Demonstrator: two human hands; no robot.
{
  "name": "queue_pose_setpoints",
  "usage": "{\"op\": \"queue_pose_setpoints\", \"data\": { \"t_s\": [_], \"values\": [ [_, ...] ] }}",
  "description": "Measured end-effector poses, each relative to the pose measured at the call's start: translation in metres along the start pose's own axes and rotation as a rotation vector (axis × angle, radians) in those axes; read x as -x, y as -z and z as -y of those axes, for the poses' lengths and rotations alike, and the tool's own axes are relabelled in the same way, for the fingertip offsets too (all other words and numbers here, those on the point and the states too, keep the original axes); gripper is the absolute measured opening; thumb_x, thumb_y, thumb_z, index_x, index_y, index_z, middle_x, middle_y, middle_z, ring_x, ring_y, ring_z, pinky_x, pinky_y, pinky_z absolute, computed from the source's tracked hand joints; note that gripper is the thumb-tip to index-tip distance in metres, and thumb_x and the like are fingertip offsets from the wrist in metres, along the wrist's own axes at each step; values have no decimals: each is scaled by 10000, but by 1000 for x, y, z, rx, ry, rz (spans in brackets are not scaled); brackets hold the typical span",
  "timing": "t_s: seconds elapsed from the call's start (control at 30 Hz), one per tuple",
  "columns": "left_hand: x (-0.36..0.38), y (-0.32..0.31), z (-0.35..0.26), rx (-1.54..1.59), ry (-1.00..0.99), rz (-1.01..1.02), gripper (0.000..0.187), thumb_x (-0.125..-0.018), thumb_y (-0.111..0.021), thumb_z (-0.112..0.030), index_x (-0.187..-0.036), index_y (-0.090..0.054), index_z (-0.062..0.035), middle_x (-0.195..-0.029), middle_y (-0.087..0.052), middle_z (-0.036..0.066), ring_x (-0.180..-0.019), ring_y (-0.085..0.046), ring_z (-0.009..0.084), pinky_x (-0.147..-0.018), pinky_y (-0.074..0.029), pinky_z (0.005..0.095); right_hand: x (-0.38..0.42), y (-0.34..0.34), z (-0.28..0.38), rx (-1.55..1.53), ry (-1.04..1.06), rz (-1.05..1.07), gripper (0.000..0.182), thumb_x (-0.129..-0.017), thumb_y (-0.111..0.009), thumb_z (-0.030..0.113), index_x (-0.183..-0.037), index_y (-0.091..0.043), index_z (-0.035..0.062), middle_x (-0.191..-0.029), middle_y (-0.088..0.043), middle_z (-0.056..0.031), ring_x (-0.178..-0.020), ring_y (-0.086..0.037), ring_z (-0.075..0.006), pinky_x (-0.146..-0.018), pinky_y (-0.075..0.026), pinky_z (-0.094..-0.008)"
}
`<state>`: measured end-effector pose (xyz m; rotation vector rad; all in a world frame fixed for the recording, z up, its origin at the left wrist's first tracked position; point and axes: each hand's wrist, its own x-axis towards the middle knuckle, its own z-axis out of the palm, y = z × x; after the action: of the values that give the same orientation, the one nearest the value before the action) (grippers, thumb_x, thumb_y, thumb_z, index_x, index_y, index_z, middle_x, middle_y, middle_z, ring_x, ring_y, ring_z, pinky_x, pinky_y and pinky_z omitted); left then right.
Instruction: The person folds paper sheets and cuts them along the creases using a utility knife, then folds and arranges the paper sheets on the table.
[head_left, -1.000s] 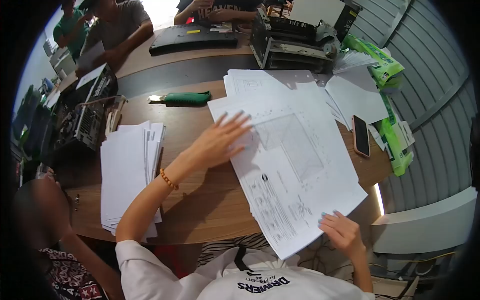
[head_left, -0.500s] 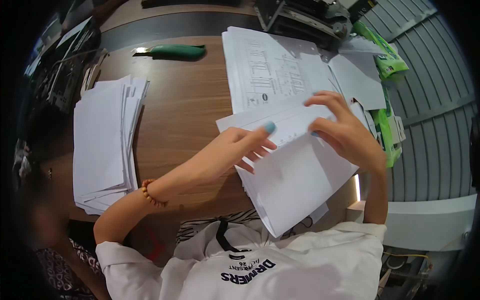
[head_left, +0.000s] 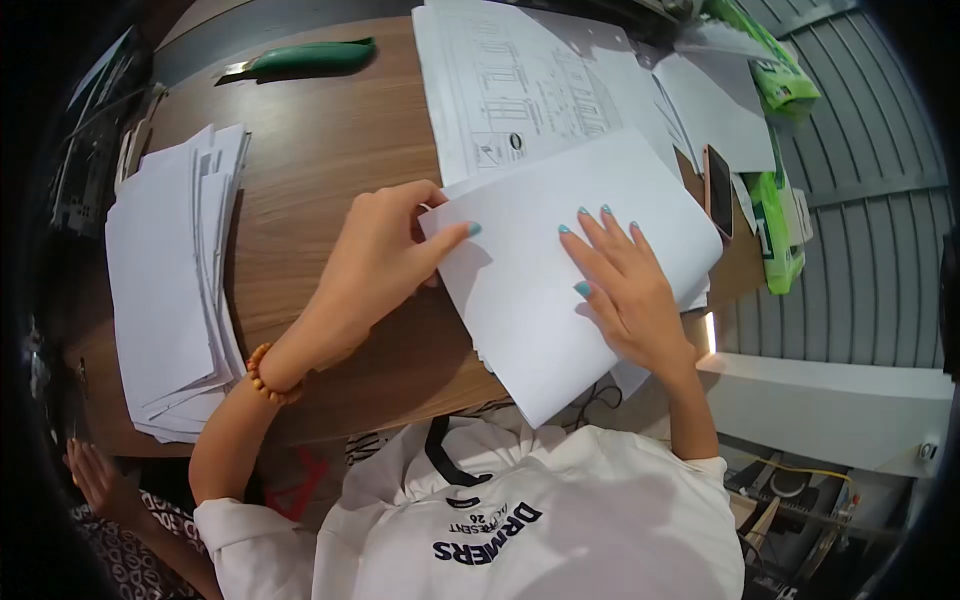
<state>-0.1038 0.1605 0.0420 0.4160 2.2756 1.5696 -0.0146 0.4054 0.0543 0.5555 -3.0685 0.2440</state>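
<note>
A blank white sheet of paper (head_left: 540, 220) lies at an angle on top of other papers in front of me. My left hand (head_left: 385, 250) pinches its upper left edge, thumb on top and the other fingers curled at the side, partly hidden. Spread flat on the same sheet, my right hand (head_left: 625, 290) presses its right half with the fingers apart. Beyond the sheet, printed pages with line drawings (head_left: 500, 90) stick out from underneath.
To the left stands a pile of white paper (head_left: 165, 290) on the wooden table (head_left: 320, 150). A green-handled cutter (head_left: 315, 60) lies at the back. At right are a phone (head_left: 718, 190) and green packets (head_left: 775, 235). Another person's hand (head_left: 95, 480) shows at lower left.
My left hand has moved left to the sheet's edge and taken hold of it. My right hand has come down and flattened on the sheet, which now shows blank. The view has shifted.
</note>
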Motion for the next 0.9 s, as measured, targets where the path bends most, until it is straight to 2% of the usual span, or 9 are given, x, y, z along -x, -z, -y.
{"op": "queue_pose_setpoints", "data": {
  "t_s": [0.17, 0.27, 0.37, 0.43, 0.53, 0.63, 0.7, 0.77, 0.9],
  "values": [
    [-2, -1, 8, -69, -39, -21, 213, -809, -645, -117, -879, -607, 81, -627, -614, 156, -497, -572, 164, -483, -440, 271, 5, -12, 0, 5, -21, -20, 449, -862, -549, 211, -1287, -480, 85, -1352, -424, -178, -1264, -374, -375, -1034, -274, -518],
    [-5, -1, 13, -240, -209, -78, 197, -799, -659, -119, -889, -622, 52, -637, -621, 141, -526, -573, 174, -515, -450, 279, 7, -15, -2, -7, -16, -32, 455, -864, -556, 232, -1289, -481, 91, -1355, -422, -175, -1265, -373, -372, -1036, -273, -517],
    [-4, -1, 8, -341, -85, -63, 180, -782, -676, -115, -898, -637, 16, -742, -634, 123, -568, -567, 179, -552, -460, 291, 5, -18, -4, -9, -3, -60, 461, -865, -562, 253, -1292, -482, 98, -1357, -421, -174, -1267, -372, -368, -1036, -275, -516],
    [-4, -7, 14, -514, -315, -324, 176, -786, -663, -69, -956, -639, -26, -885, -622, 92, -731, -575, 169, -629, -471, 271, 4, -16, -2, -22, -24, -50, 468, -851, -547, 194, -1303, -473, 98, -1371, -410, -168, -1281, -358, -363, -1051, -256, -510],
    [-10, -2, 29, -453, -273, -194, 234, -774, -661, -46, -1008, -650, -47, -1008, -592, 99, -820, -571, 189, -663, -479, 279, 3, -16, -2, -35, -37, -37, 482, -843, -528, 141, -1319, -461, 102, -1390, -394, -159, -1299, -340, -357, -1068, -233, -503],
    [-10, -3, 27, -431, -295, -199, 211, -767, -677, -83, -970, -664, -26, -927, -608, 81, -698, -560, 179, -637, -468, 295, 0, -16, -3, -35, -34, -33, 478, -854, -522, 152, -1325, -455, 109, -1398, -384, -157, -1304, -332, -353, -1072, -227, -500],
    [-10, -4, 30, -438, -310, -196, 215, -769, -672, -79, -978, -664, -26, -932, -608, 82, -711, -558, 185, -648, -465, 299, 0, -17, -4, -34, -34, -31, 477, -857, -521, 158, -1327, -454, 112, -1402, -379, -158, -1307, -329, -352, -1073, -226, -499],
    [-10, -4, 32, -444, -323, -194, 219, -771, -667, -74, -985, -665, -27, -937, -608, 83, -723, -556, 190, -659, -462, 304, -1, -20, -5, 12, -2, -81, 465, -869, -568, 293, -1288, -486, 109, -1353, -427, -171, -1265, -373, -369, -1030, -286, -516],
    [-10, -4, 30, -439, -294, -185, 210, -772, -668, -88, -972, -667, -23, -937, -610, 87, -757, -556, 199, -694, -455, 314, -2, -21, -5, 14, -1, -79, 463, -870, -567, 293, -1287, -486, 108, -1353, -426, -174, -1266, -372, -370, -1027, -290, -516]
  ]
}}
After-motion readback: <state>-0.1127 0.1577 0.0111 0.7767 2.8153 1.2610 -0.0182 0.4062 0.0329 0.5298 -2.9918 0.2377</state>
